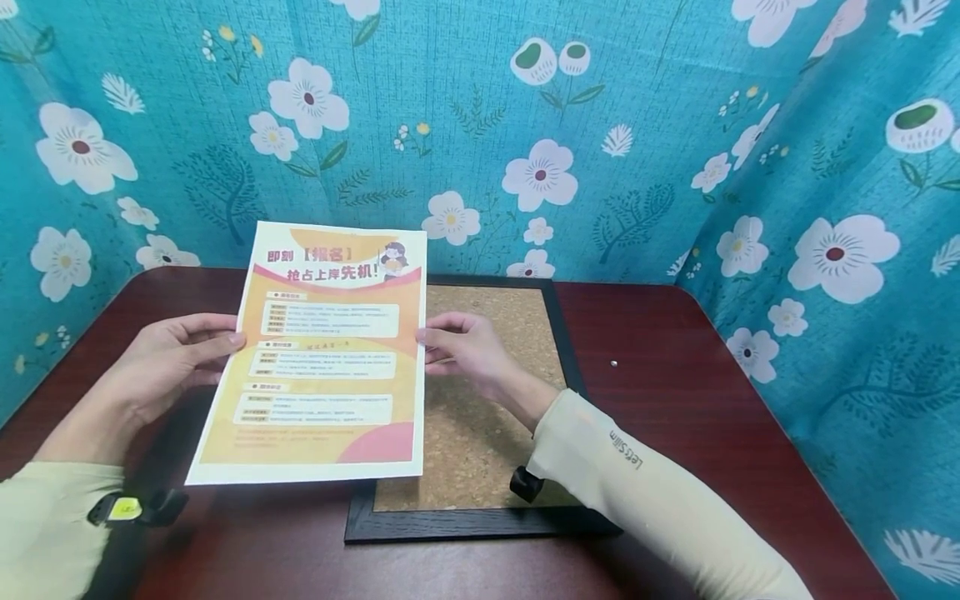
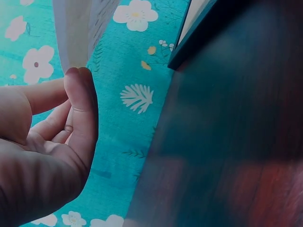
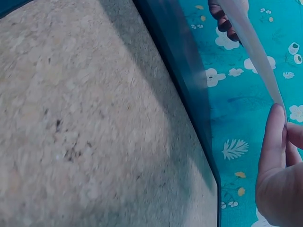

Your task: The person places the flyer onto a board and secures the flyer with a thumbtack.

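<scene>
A printed flyer (image 1: 330, 358), orange, yellow and pink with a white border, is held up between both hands. The left hand (image 1: 172, 354) pinches its left edge between thumb and fingers; in the left wrist view the sheet's edge (image 2: 75, 33) rises from the fingertips. On the opposite edge, the right hand (image 1: 476, 354) pinches the paper, which looks thin and edge-on in the right wrist view. Behind and below the flyer lies a cork board (image 1: 495, 433) with a black frame, partly hidden by the sheet and the right forearm.
The dark red-brown table (image 1: 675, 433) carries the board. A tiny pale object (image 1: 613, 363) sits right of the board. A blue flowered curtain (image 1: 480, 125) hangs behind and along the right side. Black wrist cameras sit on both sleeves.
</scene>
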Demonstrator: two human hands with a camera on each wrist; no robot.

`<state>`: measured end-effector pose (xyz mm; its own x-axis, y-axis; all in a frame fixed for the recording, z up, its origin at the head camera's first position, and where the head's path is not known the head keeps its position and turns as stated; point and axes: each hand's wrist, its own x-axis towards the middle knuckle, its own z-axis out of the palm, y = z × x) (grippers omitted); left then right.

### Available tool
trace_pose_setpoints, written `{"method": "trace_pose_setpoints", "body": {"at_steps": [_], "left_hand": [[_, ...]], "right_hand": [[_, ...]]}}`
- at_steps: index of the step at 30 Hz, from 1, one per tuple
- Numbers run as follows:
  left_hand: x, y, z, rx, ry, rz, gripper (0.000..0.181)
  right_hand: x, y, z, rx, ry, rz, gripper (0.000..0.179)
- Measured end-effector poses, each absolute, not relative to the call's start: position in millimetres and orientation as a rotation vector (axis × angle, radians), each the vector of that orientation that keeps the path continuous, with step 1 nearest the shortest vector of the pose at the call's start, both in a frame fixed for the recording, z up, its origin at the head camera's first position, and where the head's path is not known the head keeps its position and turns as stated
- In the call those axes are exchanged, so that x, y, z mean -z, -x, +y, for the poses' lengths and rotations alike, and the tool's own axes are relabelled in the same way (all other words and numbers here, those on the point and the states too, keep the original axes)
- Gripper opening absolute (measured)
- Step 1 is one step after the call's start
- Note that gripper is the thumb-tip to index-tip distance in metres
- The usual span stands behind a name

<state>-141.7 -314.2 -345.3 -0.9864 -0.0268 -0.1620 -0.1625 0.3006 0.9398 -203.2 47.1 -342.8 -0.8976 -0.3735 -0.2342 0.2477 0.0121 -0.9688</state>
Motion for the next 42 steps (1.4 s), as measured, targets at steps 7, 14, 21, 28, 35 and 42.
{"method": "trace_pose_setpoints", "body": {"at_steps": [7,14,21,28,35,42], "left_hand": [[350,145,-305,-1.837,0.135,2.375,0.054],[352,148,-294,-1.921,0.105,2.320,0.034],[353,149,-278,-1.947,0.077,2.318,0.044],[357,150,-263,-1.937,0.085,2.319,0.055],[364,152,-247,-1.940,0.059,2.299,0.053],[368,155,-233,-1.935,0.033,2.282,0.054]], "right_hand": [[344,204,57,1.954,0.079,1.872,0.019],[348,205,70,1.946,0.045,1.894,0.020],[349,205,84,1.949,0.039,1.924,0.022],[350,203,97,1.957,0.026,1.946,0.022],[354,201,113,1.968,0.022,1.944,0.020],[356,200,129,1.964,0.029,1.982,0.023]]}}
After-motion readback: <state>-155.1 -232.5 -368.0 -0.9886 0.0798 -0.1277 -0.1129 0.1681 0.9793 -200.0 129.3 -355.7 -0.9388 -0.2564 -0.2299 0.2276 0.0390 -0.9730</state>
